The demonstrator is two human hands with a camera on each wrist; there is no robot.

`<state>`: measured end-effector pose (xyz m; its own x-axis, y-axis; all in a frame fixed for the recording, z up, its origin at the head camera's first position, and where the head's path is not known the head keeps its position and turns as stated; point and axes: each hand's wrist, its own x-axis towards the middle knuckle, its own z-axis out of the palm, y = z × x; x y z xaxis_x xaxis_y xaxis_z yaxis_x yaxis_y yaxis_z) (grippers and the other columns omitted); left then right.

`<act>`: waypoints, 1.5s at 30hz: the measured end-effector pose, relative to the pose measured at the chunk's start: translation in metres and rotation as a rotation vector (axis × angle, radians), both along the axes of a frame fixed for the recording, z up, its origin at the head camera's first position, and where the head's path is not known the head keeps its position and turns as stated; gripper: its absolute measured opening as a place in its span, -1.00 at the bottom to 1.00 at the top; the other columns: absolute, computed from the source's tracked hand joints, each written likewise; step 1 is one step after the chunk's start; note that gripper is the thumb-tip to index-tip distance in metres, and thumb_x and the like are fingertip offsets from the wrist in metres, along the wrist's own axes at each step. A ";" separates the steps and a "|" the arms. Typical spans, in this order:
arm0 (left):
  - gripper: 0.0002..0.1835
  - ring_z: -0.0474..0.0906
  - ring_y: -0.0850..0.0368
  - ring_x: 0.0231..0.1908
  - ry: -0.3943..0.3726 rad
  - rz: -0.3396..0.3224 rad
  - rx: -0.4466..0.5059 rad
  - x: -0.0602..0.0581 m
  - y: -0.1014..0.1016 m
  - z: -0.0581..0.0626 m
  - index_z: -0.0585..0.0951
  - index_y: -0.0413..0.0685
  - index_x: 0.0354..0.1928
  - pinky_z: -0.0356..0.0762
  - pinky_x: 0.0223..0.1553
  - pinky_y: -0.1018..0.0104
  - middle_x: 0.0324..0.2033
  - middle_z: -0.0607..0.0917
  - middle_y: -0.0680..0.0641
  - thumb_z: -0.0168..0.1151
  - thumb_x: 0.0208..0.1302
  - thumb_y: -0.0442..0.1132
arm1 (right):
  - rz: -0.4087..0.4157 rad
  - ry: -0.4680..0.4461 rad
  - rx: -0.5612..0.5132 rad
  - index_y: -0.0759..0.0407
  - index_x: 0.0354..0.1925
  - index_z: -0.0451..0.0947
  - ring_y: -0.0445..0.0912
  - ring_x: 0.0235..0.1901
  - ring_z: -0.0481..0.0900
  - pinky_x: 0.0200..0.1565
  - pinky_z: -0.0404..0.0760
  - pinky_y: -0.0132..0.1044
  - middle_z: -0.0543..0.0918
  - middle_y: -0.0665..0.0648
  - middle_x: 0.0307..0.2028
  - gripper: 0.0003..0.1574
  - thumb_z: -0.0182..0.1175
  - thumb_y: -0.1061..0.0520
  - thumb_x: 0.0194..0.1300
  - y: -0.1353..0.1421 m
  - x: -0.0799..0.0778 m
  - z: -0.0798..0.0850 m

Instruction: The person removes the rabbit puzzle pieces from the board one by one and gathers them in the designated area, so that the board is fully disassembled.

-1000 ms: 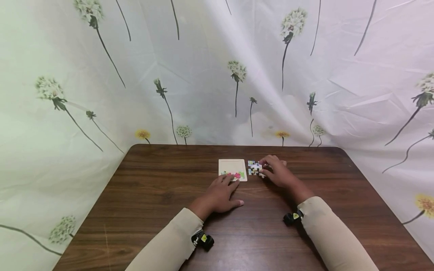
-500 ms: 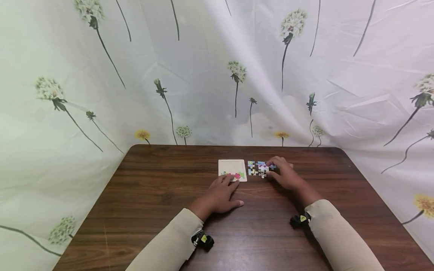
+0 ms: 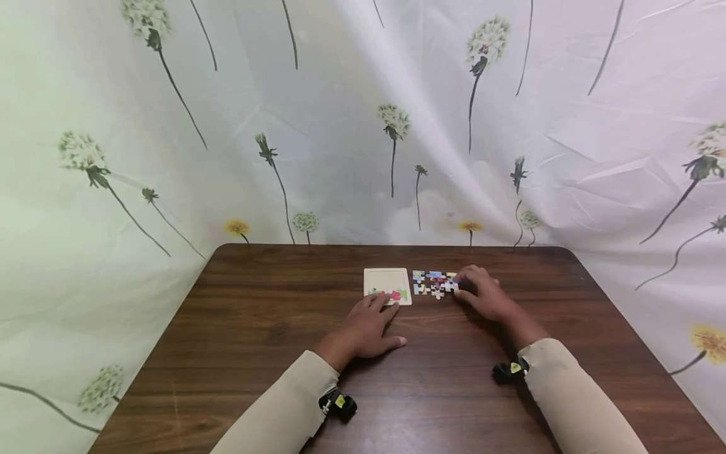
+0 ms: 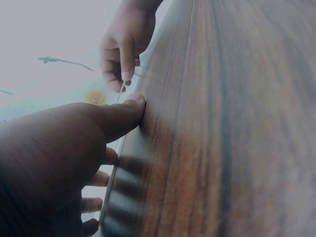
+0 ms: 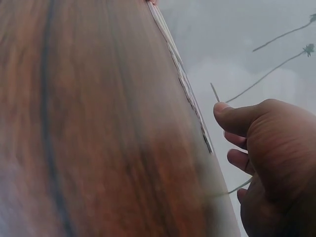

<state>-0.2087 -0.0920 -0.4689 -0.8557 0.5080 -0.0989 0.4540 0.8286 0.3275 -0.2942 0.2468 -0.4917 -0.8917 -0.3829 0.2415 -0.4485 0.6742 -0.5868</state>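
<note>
A square puzzle board with a pale frame lies near the back of the table, several colourful pieces set along its near side. My left hand rests its outstretched fingertips on the board's near edge, thumb spread to the right. Right of the board, several loose jigsaw pieces lie in a cluster. At the cluster's right end my right hand pinches a puzzle piece between thumb and fingers. That thin piece shows edge-on above the thumb in the right wrist view, apart from the table.
The brown wooden table ends at the back against a white curtain printed with dandelions. Black wrist cameras sit on both forearms.
My right hand has moved to the right along the loose pieces with the pinched piece, so more of the cluster shows. The left hand stays on the board.
</note>
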 end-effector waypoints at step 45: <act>-0.11 0.09 -0.28 0.70 0.032 -0.006 -0.007 -0.007 0.001 -0.008 0.35 0.06 0.69 0.17 0.68 -0.21 0.69 0.27 -0.18 0.22 0.53 0.37 | -0.060 -0.077 -0.091 0.23 0.10 0.71 0.30 0.33 0.46 0.45 0.37 0.35 0.48 0.34 0.25 -0.74 0.41 0.26 0.49 0.014 -0.002 -0.012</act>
<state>-0.2152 -0.0905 -0.4771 -0.8552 0.5127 -0.0756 0.4693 0.8280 0.3068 -0.2960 0.2603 -0.5041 -0.9295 -0.3081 0.2028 -0.3603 0.6405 -0.6782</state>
